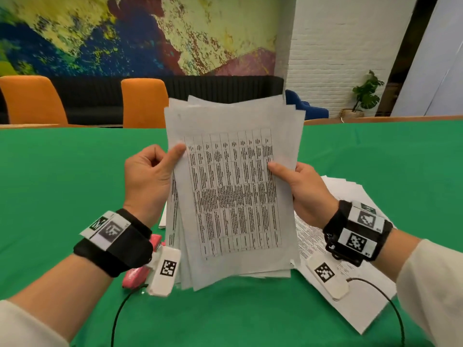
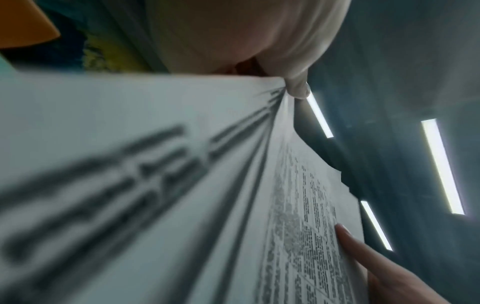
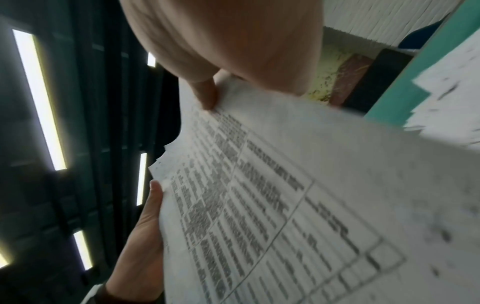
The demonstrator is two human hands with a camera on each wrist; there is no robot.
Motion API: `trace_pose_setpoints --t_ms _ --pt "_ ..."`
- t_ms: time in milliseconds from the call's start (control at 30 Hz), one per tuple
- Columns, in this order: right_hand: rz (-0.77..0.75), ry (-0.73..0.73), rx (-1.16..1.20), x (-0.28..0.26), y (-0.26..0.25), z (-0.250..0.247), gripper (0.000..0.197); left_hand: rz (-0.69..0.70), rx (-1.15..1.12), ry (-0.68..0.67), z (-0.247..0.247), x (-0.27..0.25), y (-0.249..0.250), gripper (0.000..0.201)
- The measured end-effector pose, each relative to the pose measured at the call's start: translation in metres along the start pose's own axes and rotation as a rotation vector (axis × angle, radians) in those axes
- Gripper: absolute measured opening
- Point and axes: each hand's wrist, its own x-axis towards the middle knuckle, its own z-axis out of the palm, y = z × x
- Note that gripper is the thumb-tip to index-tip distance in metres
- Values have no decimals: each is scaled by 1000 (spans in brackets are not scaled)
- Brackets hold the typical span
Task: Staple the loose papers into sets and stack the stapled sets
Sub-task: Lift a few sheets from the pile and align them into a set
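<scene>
A sheaf of papers (image 1: 233, 186) stands upright over the table (image 1: 62, 176), between a stapler (image 1: 136, 274) at left and more sheets (image 1: 350, 246) lying at right.

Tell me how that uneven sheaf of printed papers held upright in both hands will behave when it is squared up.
The sheaf of papers is probably floppy: it takes the left hand and right hand at opposite edges to hold it upright. Its sheets look loose, their staggered edges fanning out, so they may slide apart. It seems light, held by thumb pinches.

Green table (image 1: 75, 184), orange chairs (image 1: 144, 102), potted plant (image 1: 364, 96).
</scene>
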Motion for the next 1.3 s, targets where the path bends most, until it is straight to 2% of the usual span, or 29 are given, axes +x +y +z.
trace_pose_setpoints --t_ms 100,233,433,633,733,800,867,967,1000,1100,1233,1300 --pt "-26 53 45 2 -7 4 28 -13 -9 -46 2 6 7 45" --pt "-5 76 89 -1 -5 -2 35 -119 -2 -142 -3 7 -1 25" --pt "-37 46 78 -8 5 -8 23 -281 -160 -90 -11 0 -13 46" --pt "-78 97 143 -2 2 -10 40 -303 -256 -48 -6 -3 -2 40" --pt "-89 116 182 0 3 -9 40 -368 -317 -36 -7 -2 -2 48" --pt "-69 117 195 0 4 -8 36 -402 -330 -18 -9 -3 -5 43" --pt "-52 117 188 0 6 -6 31 -393 -301 -22 -9 -7 -9 37" --pt "-41 105 151 -2 4 -6 27 -346 -276 -7 -5 -14 -11 40" --pt "-28 94 137 -2 3 -5 27 -309 -257 4 -2 -17 -8 45" --pt "-14 49 110 -4 -2 1 35 -192 -144 61 7 -22 -2 77" --pt "-46 -42 21 -5 -8 13 46 -17 41 9 19 -31 4 67" --pt "-78 -39 -35 -6 -11 18 42 28 96 -22 21 -30 3 61"
